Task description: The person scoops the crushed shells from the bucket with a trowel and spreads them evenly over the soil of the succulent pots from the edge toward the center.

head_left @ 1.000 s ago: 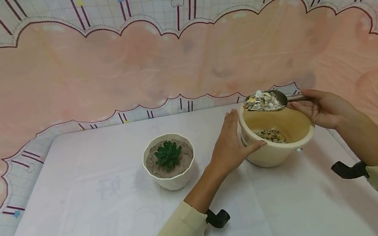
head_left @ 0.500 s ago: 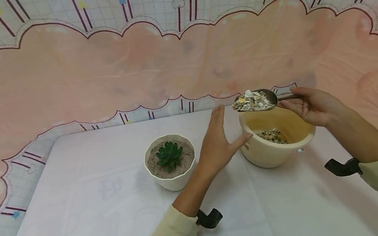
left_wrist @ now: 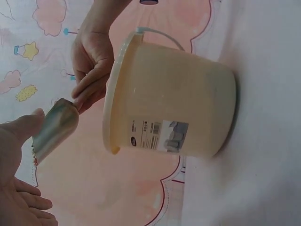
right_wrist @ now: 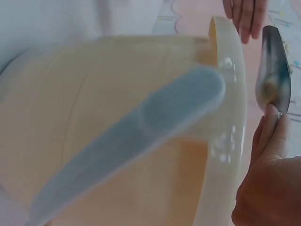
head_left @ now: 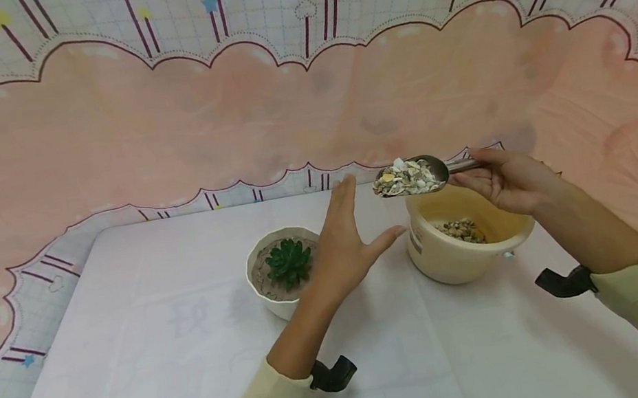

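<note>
The metal scoop is up in the air, higher than the rim of the bucket. Its front end sticks out past the bucket's left side. It is full of little bits, white, yellow and grey, piled in a heap. The right hand pinches the scoop by its handle. The left hand holds nothing; its fingers are spread and its thumb points toward the bucket. In the head view it looks apart from the scoop.

More bits lie at the bottom of the bucket. To the left, partly behind the left arm, is a white pot with a green plant in it. Both stand on the white table.

The heap looks easy to spill. If the scoop tips or shakes, bits could roll off its open front, and out there they might land on the table. A bump from the left hand could do it too.
</note>
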{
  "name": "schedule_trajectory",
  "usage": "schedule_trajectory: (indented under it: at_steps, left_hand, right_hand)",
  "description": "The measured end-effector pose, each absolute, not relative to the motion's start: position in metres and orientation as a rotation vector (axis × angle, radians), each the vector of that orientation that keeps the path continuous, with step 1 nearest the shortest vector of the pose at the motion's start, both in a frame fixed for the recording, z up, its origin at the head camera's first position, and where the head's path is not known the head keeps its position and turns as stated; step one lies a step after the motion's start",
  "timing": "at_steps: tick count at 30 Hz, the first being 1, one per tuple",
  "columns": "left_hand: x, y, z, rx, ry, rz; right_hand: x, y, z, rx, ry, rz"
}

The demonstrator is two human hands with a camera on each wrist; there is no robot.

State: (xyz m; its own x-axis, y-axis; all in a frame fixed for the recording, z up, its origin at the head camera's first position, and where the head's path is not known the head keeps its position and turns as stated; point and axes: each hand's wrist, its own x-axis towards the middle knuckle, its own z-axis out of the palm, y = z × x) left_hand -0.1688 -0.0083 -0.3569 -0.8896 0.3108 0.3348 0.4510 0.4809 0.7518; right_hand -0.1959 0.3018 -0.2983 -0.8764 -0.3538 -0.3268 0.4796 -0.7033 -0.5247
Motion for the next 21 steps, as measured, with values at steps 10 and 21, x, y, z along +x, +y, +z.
schedule_trajectory:
  at_steps: [10, 21]
  left_hand:
    - [-0.161, -0.038, -0.355, -0.601, -2.594, -1.269]
    - [-0.153, -0.082, -0.354, -0.534, -2.559, -1.286]
  right_hand:
    - [-0.201, 0.274, -0.300, 0.210, 0.867, -2.425]
    - [-0.206, 0.242, -0.302, 0.320, 0.981, -2.351]
